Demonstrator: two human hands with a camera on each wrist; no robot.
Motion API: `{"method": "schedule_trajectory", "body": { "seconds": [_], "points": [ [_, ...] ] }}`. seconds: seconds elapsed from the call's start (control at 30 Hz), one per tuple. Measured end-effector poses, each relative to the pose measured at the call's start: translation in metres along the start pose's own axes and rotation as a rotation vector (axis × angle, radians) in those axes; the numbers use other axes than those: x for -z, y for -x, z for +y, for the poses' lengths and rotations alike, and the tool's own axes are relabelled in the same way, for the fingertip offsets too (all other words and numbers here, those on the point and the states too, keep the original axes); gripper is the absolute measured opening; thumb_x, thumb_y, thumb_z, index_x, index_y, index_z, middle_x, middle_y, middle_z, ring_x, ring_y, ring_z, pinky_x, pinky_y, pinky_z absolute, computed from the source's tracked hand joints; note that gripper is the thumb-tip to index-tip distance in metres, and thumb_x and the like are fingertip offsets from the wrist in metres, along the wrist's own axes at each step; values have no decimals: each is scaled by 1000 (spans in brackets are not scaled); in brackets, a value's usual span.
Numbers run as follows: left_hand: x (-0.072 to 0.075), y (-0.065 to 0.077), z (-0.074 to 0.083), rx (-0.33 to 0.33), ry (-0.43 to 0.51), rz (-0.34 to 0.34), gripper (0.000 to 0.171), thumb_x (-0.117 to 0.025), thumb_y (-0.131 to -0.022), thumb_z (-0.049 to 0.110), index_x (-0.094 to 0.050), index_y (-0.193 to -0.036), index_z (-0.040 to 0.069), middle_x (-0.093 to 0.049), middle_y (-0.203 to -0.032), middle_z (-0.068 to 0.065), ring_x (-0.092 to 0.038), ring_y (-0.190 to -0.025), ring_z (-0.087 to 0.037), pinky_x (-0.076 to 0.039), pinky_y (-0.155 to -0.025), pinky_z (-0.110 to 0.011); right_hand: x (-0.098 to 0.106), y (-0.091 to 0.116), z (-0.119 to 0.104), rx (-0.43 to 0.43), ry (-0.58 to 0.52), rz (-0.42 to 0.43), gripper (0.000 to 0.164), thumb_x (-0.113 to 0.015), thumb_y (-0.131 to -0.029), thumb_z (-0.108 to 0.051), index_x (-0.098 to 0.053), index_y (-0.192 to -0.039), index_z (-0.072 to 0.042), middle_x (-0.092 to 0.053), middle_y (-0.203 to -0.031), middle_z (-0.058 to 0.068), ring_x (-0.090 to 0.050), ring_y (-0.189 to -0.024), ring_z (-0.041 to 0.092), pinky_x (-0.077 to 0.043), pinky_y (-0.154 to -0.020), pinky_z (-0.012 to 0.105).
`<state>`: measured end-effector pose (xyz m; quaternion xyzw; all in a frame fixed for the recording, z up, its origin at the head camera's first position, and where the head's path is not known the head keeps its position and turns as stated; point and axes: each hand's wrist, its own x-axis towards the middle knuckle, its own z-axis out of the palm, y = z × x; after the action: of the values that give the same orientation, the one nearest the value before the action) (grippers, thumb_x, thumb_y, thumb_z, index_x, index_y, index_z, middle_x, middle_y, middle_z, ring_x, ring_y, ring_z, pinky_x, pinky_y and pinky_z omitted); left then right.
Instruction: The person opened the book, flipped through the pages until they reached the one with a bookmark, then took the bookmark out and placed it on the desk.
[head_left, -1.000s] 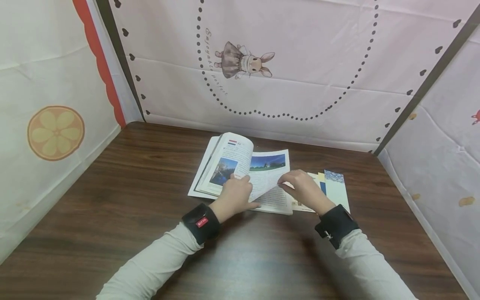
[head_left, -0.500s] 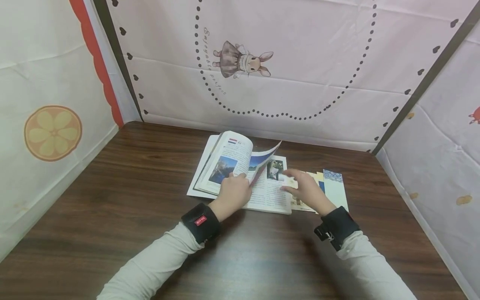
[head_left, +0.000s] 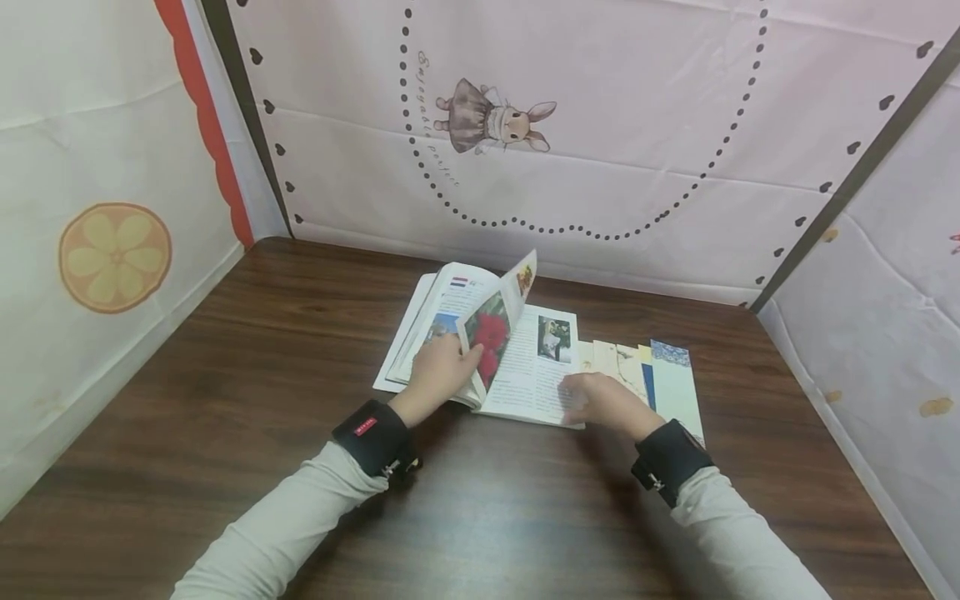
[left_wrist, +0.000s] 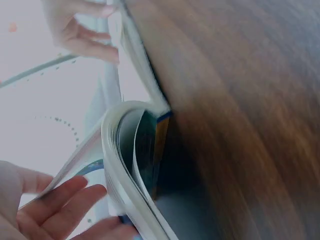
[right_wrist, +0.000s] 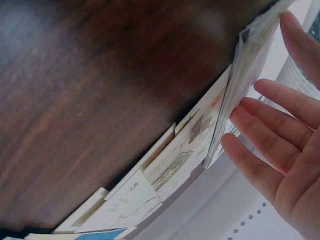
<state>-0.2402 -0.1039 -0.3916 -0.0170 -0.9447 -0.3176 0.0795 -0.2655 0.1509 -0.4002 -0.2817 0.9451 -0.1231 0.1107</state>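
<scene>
An open book (head_left: 517, 385) lies on the table, with one page (head_left: 491, 333) standing half turned near its middle and showing a red flower picture. My left hand (head_left: 438, 367) rests over the left-hand pages, its thumb against the standing page. In the left wrist view the fingers (left_wrist: 70, 202) of that hand are loosely extended beside the curved pages. My right hand (head_left: 603, 402) is at the right edge of the book. The right wrist view shows its fingers (right_wrist: 272, 135) spread and fairly straight, touching or very close to the page edges.
Several paper cards (head_left: 630, 367) fan out from under the book's right side, the outermost one (head_left: 673, 387) pale with a blue pattern. A white sheet or cover (head_left: 390, 367) shows under the book's left side. Printed cloth walls (head_left: 600, 125) border the dark wooden table (head_left: 262, 358).
The page lifted by the right hand has swung left, and its flower side now shows. The left hand has shifted left with its thumb on the page. The right hand has dropped to the right-hand pages.
</scene>
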Motion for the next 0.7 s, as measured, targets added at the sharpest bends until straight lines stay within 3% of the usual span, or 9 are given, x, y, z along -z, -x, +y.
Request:
{"method": "schedule_trajectory", "body": {
  "seconds": [0.1, 0.17, 0.3, 0.37, 0.43, 0.57, 0.63, 0.7],
  "points": [
    [7, -4, -9, 94, 140, 35, 38, -56, -91, 27, -47, -60, 7, -43, -52, 0, -39, -46, -11, -26, -43, -22, -1, -1, -2, 6, 95, -21, 52, -79, -74, -25, -63, -118, -1, -68, -110, 14, -63, -91, 23, -50, -88, 41],
    [10, -5, -15, 122, 206, 66, 30, -57, -90, 22, -55, -67, 3, -52, -57, -4, -42, -49, -12, -31, -46, -22, -2, -1, -3, 16, 157, -40, 57, -79, -74, -28, -61, -121, -1, -68, -110, 14, -62, -86, 21, -51, -85, 39],
    [16, -6, -30, 84, 201, 124, 17, -60, -84, 11, -65, -83, -5, -66, -76, -16, -52, -64, -20, -43, -59, -31, 1, 1, -4, 41, 196, -55, 62, -80, -73, -29, -59, -124, -1, -67, -111, 16, -62, -86, 24, -50, -85, 41],
    [17, -4, -36, 48, 151, 132, 18, -61, -82, 7, -65, -95, -6, -69, -89, -19, -58, -75, -24, -48, -69, -37, 2, 3, -3, 59, 199, -51, 60, -80, -73, -27, -60, -123, -1, -67, -112, 16, -63, -91, 26, -50, -87, 42],
    [16, -3, -39, 15, 88, 118, 30, -60, -82, 4, -60, -109, -7, -68, -87, -22, -60, -75, -29, -49, -69, -43, 3, 5, -1, 66, 196, -50, 57, -79, -74, -26, -61, -122, -1, -67, -115, 16, -63, -95, 28, -49, -89, 42],
    [12, 2, -36, -52, -124, 103, 63, -62, -81, 2, -40, -140, 8, -63, -96, -25, -59, -88, -40, -49, -68, -50, 4, 5, 2, 87, 200, -59, 57, -79, -74, -28, -62, -121, -1, -65, -120, 16, -64, -98, 29, -49, -90, 42],
    [10, 4, -31, -123, -245, 84, 65, -62, -83, 2, -40, -142, 18, -58, -110, -25, -54, -103, -43, -48, -77, -55, 3, 4, 3, 100, 206, -69, 58, -78, -75, -31, -62, -122, -2, -64, -122, 16, -64, -97, 29, -50, -88, 41],
    [8, 6, -25, -258, -348, 44, 59, -63, -83, 2, -49, -137, 22, -53, -123, -23, -46, -118, -43, -44, -89, -59, 3, 3, 3, 96, 203, -81, 59, -77, -75, -33, -61, -123, -3, -62, -124, 16, -65, -97, 29, -49, -89, 41]
  ]
}}
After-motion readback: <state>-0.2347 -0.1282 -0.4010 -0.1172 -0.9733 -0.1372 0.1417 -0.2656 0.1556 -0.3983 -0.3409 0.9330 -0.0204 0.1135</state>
